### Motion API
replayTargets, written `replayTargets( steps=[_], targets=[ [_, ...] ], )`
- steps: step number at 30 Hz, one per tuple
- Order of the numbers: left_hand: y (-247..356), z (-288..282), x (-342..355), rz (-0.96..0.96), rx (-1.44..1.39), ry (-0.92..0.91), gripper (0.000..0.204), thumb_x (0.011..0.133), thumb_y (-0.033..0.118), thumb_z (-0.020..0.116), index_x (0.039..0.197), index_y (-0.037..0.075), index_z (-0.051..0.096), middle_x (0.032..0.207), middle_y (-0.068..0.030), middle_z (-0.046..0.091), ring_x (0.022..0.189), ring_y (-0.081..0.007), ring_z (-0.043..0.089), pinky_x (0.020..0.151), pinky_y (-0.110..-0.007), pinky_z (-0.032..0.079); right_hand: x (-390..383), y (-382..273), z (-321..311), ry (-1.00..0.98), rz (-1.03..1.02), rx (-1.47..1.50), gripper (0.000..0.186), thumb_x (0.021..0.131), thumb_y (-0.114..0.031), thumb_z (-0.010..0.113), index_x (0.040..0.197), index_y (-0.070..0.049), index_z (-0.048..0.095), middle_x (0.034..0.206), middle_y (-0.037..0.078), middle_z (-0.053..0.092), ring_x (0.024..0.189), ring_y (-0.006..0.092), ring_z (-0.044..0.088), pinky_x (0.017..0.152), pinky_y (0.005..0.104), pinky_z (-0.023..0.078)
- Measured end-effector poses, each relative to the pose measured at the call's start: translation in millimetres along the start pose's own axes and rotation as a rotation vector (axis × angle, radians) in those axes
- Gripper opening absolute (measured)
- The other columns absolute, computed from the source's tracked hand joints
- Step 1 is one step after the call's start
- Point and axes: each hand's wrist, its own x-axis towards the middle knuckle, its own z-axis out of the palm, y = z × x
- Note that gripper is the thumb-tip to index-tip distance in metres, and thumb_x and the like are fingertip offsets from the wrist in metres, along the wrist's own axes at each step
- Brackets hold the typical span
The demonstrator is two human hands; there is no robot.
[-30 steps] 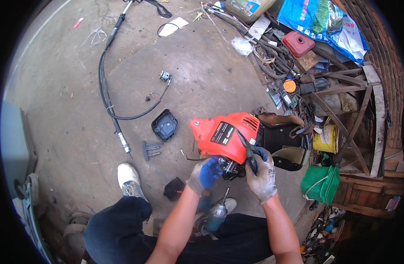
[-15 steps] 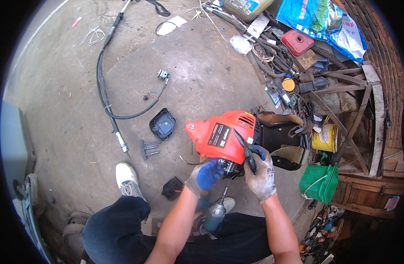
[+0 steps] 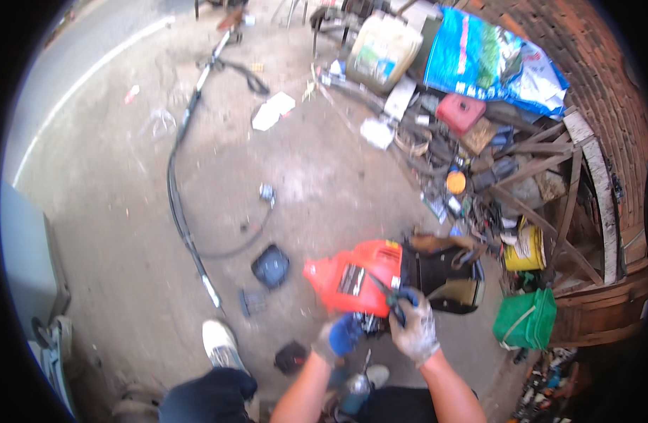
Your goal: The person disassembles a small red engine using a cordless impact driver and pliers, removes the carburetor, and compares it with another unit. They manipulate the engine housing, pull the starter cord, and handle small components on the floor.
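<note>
Bare concrete floor (image 3: 126,233) of a cluttered workshop yard, seen from above: a person crouches over a small engine with a red plastic housing (image 3: 352,278), which lies on the ground just ahead of the knees, right of centre. The right hand (image 3: 414,326), in a grey work glove, is clenched around a dark-handled tool (image 3: 389,296) whose tip rests against the red cover. The left hand (image 3: 338,337), in a blue-palmed glove, grips the dark underside of the engine just below the housing. A black casing (image 3: 444,278) adjoins the engine on its right.

Near the engine's left lie a black square cover (image 3: 271,266) and a small dark grille (image 3: 253,303); another black part (image 3: 291,357) sits by the person's white shoe (image 3: 221,344). A spray can (image 3: 355,395) stands between the forearms. A long black shaft with cable (image 3: 183,204) runs across the floor toward the top of the frame. To the right are a green bucket (image 3: 525,321), a yellow container (image 3: 525,250) and a wooden frame (image 3: 571,204) against a brick wall (image 3: 606,77). Farther back lie a blue sack (image 3: 486,60), a red fuel can (image 3: 461,113) and a pale jerrycan (image 3: 384,49).
</note>
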Motion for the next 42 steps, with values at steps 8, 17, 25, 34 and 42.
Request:
replayTargets(
  steps=[8, 17, 25, 34, 42],
  targets=[
    [11, -6, -8, 0.007, -0.109, -0.294, 0.03, 0.099, 0.025, 0.057, 0.123, 0.008, 0.062, 0.111, -0.0078, 0.068, 0.093, -0.021, 0.062, 0.072, -0.03, 0.054, 4, 2, 6, 0.005, -0.044, 0.046, 0.023, 0.077, -0.015, 0.068, 0.096, -0.003, 0.069, 0.113, 0.025, 0.06, 0.1, 0.0434, 0.059, 0.089, 0.0502, 0.049],
    [7, -18, 5, -0.02, -0.143, -0.298, 0.031, 0.1, 0.029, 0.054, 0.12, 0.007, 0.064, 0.11, -0.01, 0.07, 0.096, -0.0247, 0.067, 0.069, -0.03, 0.055, 3, 0, 4, 0.016, -0.04, 0.0, 0.025, 0.076, -0.018, 0.069, 0.097, -0.006, 0.07, 0.115, 0.025, 0.059, 0.097, 0.0438, 0.061, 0.086, 0.0523, 0.05],
    [10, -10, 3, 0.072, -0.055, -0.14, 0.023, 0.099, 0.025, 0.055, 0.111, 0.009, 0.067, 0.097, -0.0053, 0.072, 0.081, -0.0206, 0.065, 0.063, -0.028, 0.05, 2, 1, 7, 0.012, -0.033, 0.006, 0.026, 0.075, -0.018, 0.069, 0.097, -0.005, 0.069, 0.114, 0.026, 0.059, 0.096, 0.0439, 0.061, 0.086, 0.0522, 0.05],
    [8, 11, -5, 0.113, 0.055, 0.046, 0.022, 0.098, 0.026, 0.056, 0.108, 0.011, 0.067, 0.092, -0.0026, 0.07, 0.08, -0.0167, 0.063, 0.062, -0.028, 0.047, 0, 5, 8, 0.01, -0.038, 0.021, 0.027, 0.074, -0.016, 0.069, 0.098, -0.005, 0.069, 0.115, 0.026, 0.058, 0.097, 0.0445, 0.06, 0.086, 0.0523, 0.049],
    [13, -1, 0, 0.089, 0.048, -0.144, 0.023, 0.1, 0.029, 0.054, 0.111, 0.013, 0.066, 0.096, -0.0014, 0.07, 0.078, -0.0171, 0.064, 0.054, -0.024, 0.044, 3, -1, 5, -0.002, -0.015, 0.039, 0.022, 0.077, -0.015, 0.067, 0.096, -0.004, 0.069, 0.11, 0.025, 0.06, 0.099, 0.0438, 0.059, 0.088, 0.0514, 0.048]
  ],
)
